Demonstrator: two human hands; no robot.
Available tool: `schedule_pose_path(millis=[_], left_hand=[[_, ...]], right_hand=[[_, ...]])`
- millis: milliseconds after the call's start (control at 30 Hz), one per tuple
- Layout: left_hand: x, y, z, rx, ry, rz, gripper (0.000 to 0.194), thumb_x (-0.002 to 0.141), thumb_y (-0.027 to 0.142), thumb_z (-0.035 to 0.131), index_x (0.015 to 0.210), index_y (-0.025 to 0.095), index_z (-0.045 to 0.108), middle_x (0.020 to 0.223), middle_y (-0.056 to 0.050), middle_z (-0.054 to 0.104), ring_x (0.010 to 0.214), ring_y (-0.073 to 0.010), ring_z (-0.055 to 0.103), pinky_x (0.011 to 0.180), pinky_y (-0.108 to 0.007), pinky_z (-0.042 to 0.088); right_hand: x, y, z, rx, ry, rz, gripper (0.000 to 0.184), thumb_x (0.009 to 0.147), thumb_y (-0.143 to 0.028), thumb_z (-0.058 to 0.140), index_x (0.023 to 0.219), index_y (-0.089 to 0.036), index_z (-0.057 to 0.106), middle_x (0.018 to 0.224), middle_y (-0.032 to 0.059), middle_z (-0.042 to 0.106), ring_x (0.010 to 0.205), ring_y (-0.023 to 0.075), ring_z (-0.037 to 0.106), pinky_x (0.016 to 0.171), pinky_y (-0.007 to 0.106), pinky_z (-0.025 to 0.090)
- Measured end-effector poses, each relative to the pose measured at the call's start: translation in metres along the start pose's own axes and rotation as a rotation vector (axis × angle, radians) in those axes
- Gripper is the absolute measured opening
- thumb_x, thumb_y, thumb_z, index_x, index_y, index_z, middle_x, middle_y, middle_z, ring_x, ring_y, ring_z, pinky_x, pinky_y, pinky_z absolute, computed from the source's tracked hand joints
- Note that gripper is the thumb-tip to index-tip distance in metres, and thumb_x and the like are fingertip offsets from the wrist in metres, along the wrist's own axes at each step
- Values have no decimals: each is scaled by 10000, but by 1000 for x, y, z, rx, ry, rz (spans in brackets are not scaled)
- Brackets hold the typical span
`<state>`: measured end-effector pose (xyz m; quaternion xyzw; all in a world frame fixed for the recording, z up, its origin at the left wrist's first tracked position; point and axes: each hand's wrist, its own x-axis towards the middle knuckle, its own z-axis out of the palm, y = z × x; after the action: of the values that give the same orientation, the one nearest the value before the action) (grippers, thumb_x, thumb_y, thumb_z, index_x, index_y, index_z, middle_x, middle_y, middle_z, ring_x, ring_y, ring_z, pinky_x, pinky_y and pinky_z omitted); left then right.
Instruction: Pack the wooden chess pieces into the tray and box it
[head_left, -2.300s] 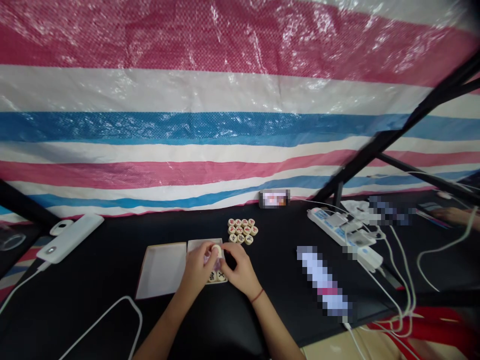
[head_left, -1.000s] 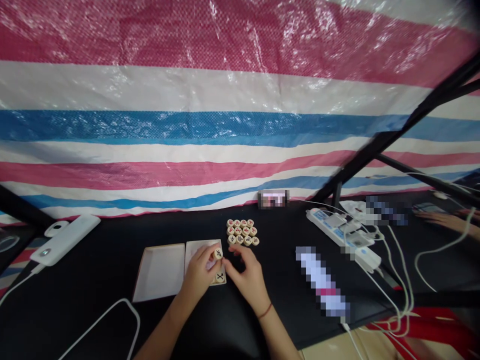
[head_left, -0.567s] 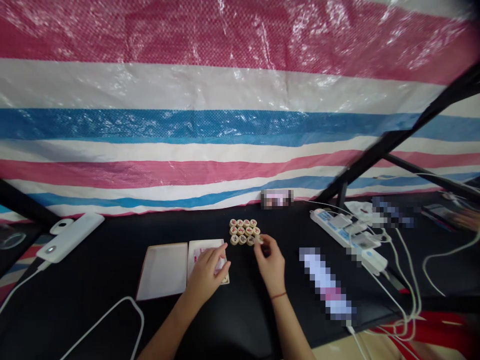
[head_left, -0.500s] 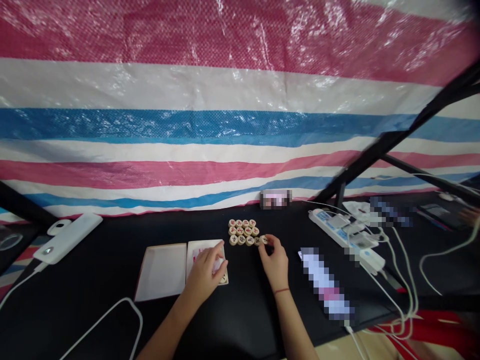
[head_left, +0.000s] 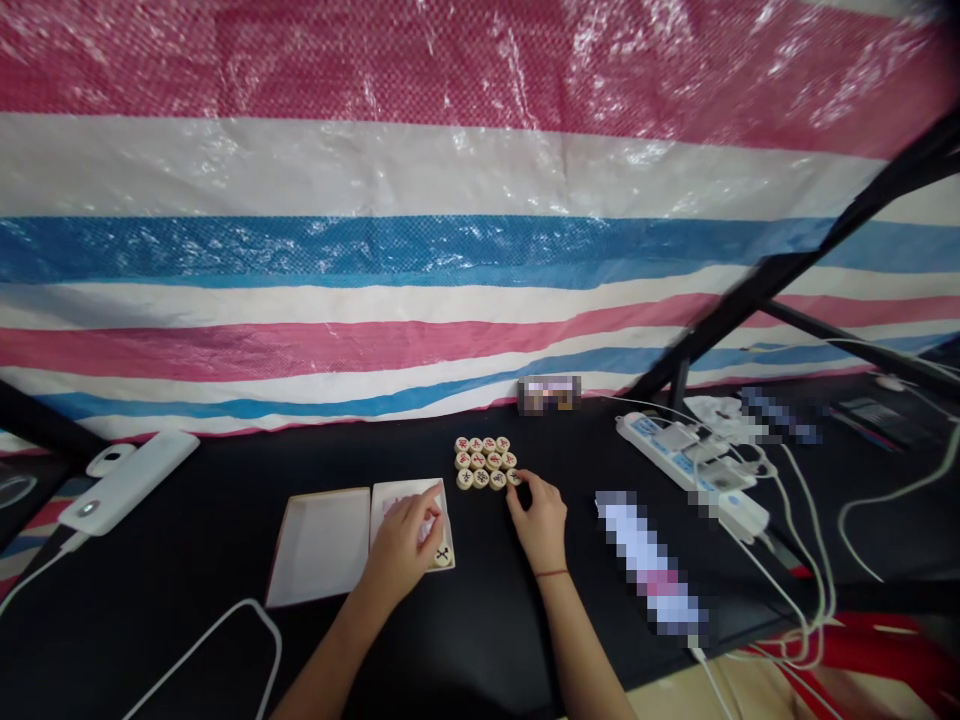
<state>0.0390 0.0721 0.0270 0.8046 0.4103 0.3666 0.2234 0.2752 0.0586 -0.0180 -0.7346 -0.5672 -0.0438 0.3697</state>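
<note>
Round Chinese chess pieces (head_left: 481, 461) with red or black characters stand in three close rows on the black table. My right hand (head_left: 541, 520) pinches a chess piece (head_left: 514, 478) between thumb and fingers at the right end of the front row, level with its neighbours. Over the small open box (head_left: 449, 510) rests my left hand (head_left: 401, 545), thumb and index finger apart, with nothing seen between them. It covers much of the box's inside. One black-marked chess piece (head_left: 443, 554) lies in the box's near right corner, beside the left thumb.
An open box lid (head_left: 322, 545) lies left of the box. To the right are a blurred phone (head_left: 651, 565) and a white power strip (head_left: 690, 475) with tangled cables. A white device (head_left: 131, 482) sits far left. Striped sheeting (head_left: 375, 250) hangs behind.
My right hand has moved slightly left, bringing its chess piece to the front row's end. My left hand has shifted a little, and the piece in the box's corner shows more fully.
</note>
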Motion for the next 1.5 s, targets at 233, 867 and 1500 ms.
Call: schedule_pose_path(millis=[233, 867, 1500], left_hand=[[-2, -13, -31, 240, 44, 9, 202, 905, 235, 483, 978, 220, 670, 929, -49, 678, 885, -210, 591, 832, -376, 443], [-47, -8, -63, 431, -269, -18, 224, 940, 223, 425, 970, 249, 645, 955, -19, 676, 920, -215, 526, 815, -376, 330], [12, 17, -34, -291, 4, -297, 232, 904, 360, 482, 974, 205, 641, 924, -48, 713, 820, -180, 666, 760, -312, 538]], right_hand=[[-6, -40, -18, 166, 23, -37, 266, 918, -319, 452, 1018, -166, 645, 936, 109, 689, 871, 241, 614, 805, 370, 468], [-10, -101, -1, 149, -646, -131, 218, 894, -173, 456, 886, -241, 663, 850, 15, 721, 772, 161, 679, 630, 206, 392], [-18, -124, -27, 636, -328, -242, 249, 871, -225, 548, 1112, -232, 609, 1042, 55, 647, 766, 145, 614, 717, 259, 527]])
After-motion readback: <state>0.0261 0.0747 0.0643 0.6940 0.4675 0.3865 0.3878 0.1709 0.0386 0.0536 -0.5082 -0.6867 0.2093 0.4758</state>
